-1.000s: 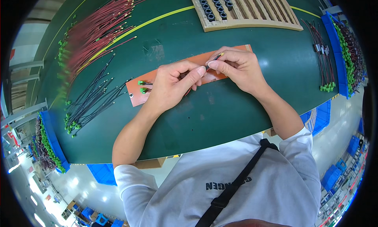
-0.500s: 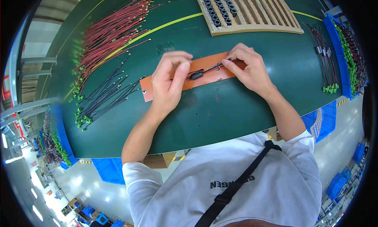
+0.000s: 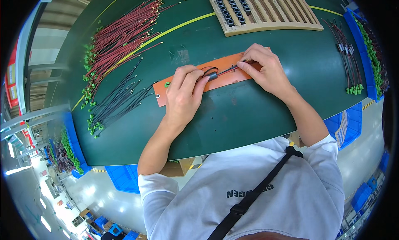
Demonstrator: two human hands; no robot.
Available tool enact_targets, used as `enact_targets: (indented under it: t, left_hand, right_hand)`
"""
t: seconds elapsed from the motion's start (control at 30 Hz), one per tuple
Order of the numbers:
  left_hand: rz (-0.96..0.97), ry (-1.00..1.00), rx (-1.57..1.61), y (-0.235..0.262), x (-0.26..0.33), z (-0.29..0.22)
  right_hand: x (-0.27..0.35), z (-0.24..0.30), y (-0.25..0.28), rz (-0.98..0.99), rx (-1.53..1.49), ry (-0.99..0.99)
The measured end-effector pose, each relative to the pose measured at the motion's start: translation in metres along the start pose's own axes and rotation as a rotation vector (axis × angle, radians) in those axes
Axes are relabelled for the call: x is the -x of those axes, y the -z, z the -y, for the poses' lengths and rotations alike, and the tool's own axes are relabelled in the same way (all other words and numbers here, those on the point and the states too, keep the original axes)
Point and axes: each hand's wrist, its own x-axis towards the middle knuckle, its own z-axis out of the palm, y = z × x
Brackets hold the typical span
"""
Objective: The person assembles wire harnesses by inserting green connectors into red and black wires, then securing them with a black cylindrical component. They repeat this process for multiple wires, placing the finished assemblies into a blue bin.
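Observation:
An orange board (image 3: 163, 99) lies aslant on the green table, with a red-and-black wire harness (image 3: 225, 71) along it. My left hand (image 3: 183, 90) is closed at the left part of the harness, thumb and fingers pinching beside a black ferrite ring (image 3: 212, 76). A black wire loops up above that ring. Part of a green connector (image 3: 167, 85) shows left of my left hand. Near the board's right end my right hand (image 3: 266, 69) pinches the other end of the wires between thumb and forefinger; the wire tips are mostly hidden.
Red wires (image 3: 124, 36) with green connectors are spread at the far left, black wires (image 3: 118, 98) nearer. A slotted wooden rack (image 3: 270, 27) holding black rings stands at the back. Finished-looking harnesses (image 3: 347, 57) lie at right, beside a blue bin (image 3: 360, 53).
My left hand has come down from above the board and closed on the harness beside the ring. A black wire loop now stands up there. My right hand keeps its pinch.

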Motion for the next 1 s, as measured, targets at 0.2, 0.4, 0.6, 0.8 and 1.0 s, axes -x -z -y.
enact_targets:
  t: [0.2, 0.4, 0.6, 0.8, 1.0]
  left_hand:
    - [0.011, 0.053, 0.062, 0.001, -0.004, -0.004]
    - [0.072, 0.029, -0.012, 0.005, 0.002, -0.003]
    - [0.108, 0.030, 0.064, 0.010, -0.005, -0.002]
    - [0.137, -0.156, -0.117, 0.005, -0.004, 0.002]
    - [0.166, 0.094, 0.126, 0.002, -0.002, -0.002]
  right_hand:
    - [-0.001, 0.000, 0.000, -0.001, 0.010, 0.023]
    - [-0.001, 0.000, 0.000, 0.004, 0.022, 0.024]
    - [-0.001, -0.002, -0.001, 0.017, 0.038, 0.017]
    - [0.000, -0.001, -0.001, -0.007, 0.039, 0.019]
    - [-0.001, -0.002, 0.005, 0.034, 0.086, 0.038]
